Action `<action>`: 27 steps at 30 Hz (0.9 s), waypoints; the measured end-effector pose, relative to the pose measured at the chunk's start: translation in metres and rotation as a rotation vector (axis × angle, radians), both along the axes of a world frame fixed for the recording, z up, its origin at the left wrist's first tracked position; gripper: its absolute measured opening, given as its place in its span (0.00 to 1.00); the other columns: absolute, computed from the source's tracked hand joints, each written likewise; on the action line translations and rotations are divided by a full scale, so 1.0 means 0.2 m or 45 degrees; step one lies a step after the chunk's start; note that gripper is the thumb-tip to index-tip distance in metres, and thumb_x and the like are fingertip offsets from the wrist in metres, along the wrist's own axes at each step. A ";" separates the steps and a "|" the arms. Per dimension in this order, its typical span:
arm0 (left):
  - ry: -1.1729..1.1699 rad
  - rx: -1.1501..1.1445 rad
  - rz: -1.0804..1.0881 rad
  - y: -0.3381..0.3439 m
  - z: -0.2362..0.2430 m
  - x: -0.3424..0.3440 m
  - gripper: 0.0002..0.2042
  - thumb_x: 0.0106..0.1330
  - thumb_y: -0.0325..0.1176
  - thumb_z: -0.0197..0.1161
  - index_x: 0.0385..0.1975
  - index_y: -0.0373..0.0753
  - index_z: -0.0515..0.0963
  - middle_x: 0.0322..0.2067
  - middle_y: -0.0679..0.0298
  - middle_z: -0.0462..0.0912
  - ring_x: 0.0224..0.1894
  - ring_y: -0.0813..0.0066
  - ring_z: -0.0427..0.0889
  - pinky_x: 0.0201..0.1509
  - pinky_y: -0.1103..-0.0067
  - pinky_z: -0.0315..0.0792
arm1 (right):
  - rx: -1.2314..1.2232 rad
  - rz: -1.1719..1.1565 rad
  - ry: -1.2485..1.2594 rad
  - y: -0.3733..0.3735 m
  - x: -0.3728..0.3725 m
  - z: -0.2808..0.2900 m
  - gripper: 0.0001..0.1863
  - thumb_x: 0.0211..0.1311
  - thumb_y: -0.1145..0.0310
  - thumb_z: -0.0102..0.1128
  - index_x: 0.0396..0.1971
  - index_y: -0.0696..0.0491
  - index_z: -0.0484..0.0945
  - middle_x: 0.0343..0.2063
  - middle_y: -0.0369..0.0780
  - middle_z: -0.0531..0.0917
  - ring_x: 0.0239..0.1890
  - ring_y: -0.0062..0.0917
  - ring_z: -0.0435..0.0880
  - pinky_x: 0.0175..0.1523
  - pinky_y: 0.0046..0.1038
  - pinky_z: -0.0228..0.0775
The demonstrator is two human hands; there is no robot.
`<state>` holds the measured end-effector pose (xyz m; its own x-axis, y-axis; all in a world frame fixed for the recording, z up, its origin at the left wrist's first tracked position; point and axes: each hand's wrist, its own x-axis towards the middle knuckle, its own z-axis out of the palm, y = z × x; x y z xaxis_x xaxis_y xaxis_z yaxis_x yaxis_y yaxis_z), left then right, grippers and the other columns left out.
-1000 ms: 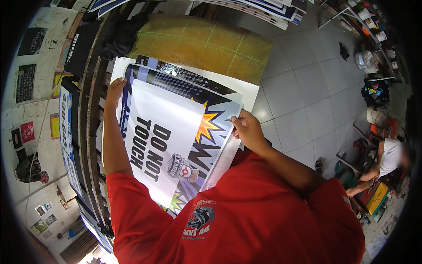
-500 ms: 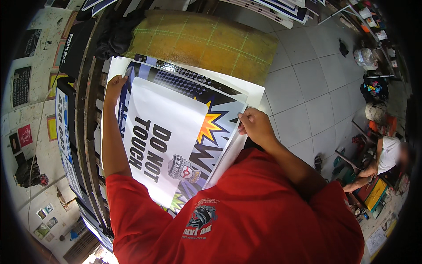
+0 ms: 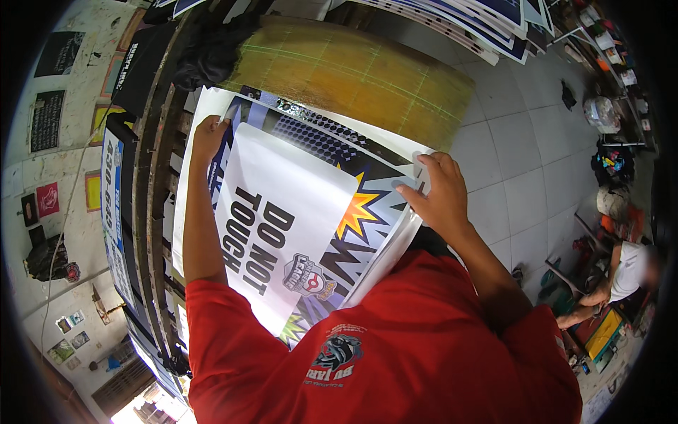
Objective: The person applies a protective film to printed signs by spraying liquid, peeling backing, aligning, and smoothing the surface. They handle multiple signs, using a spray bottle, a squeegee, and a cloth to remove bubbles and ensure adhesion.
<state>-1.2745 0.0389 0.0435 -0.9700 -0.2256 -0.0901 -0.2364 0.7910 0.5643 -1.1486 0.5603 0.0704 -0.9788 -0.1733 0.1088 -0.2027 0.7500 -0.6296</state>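
A printed poster sheet (image 3: 385, 201) lies in front of me, with a purple-and-black dotted pattern and orange-and-yellow starbursts. A large white panel (image 3: 304, 169) with bold black lettering and a small emblem covers its middle. My left hand (image 3: 208, 136) is closed on the poster's far left edge, near the corner. At the far right corner rests my right hand (image 3: 443, 192), thumb and fingers apart, fingertips touching the sheet's edge. Beneath the poster, margins of a larger white sheet (image 3: 189, 169) stick out on the left and far sides.
Beyond the poster lies a worn yellow-brown board (image 3: 353, 74) with green grid lines. Black cloth (image 3: 208, 56) is bunched at its left end, by a dark slatted rack (image 3: 152, 177). Stacked printed sheets (image 3: 480, 25) stand at the back. A seated person (image 3: 625, 272) works at far right.
My right hand has loosened from a pinch on the right edge, spreading its fingers at the far right corner. My left hand stays at the left edge. The whole view has shifted slightly.
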 end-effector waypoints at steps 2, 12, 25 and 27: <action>0.108 -0.208 0.037 0.10 0.03 0.01 0.18 0.64 0.42 0.66 0.45 0.34 0.76 0.28 0.61 0.78 0.32 0.72 0.77 0.37 0.75 0.71 | 0.008 0.035 -0.085 -0.03 -0.03 0.00 0.34 0.46 0.56 0.74 0.52 0.58 0.74 0.47 0.47 0.76 0.51 0.42 0.74 0.55 0.38 0.67; 0.228 -0.506 -0.567 0.99 0.19 0.67 0.42 0.54 0.43 0.72 0.67 0.35 0.60 0.68 0.43 0.57 0.71 0.43 0.53 0.72 0.50 0.47 | 0.115 0.010 -0.179 -0.10 -0.08 0.01 0.35 0.48 0.52 0.73 0.53 0.57 0.74 0.49 0.45 0.74 0.55 0.39 0.71 0.59 0.38 0.64; 0.015 -0.462 -0.630 1.13 0.06 0.77 0.44 0.63 0.60 0.53 0.72 0.35 0.50 0.72 0.44 0.47 0.76 0.45 0.40 0.74 0.50 0.30 | 0.111 0.104 -0.168 -0.10 -0.08 0.03 0.33 0.50 0.53 0.72 0.52 0.59 0.75 0.46 0.46 0.75 0.53 0.39 0.72 0.57 0.39 0.64; 0.001 -0.475 -0.639 1.13 0.06 0.77 0.44 0.63 0.61 0.52 0.72 0.34 0.50 0.72 0.44 0.47 0.76 0.44 0.40 0.74 0.50 0.30 | 0.113 0.114 -0.157 -0.10 -0.07 0.03 0.33 0.50 0.53 0.71 0.52 0.59 0.75 0.46 0.46 0.76 0.53 0.40 0.72 0.57 0.39 0.64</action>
<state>-1.1214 0.2656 0.0556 -0.9661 0.2412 -0.0921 0.2153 0.9495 0.2283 -1.1629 0.5396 0.0762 -0.9640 -0.2640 -0.0310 -0.1964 0.7861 -0.5861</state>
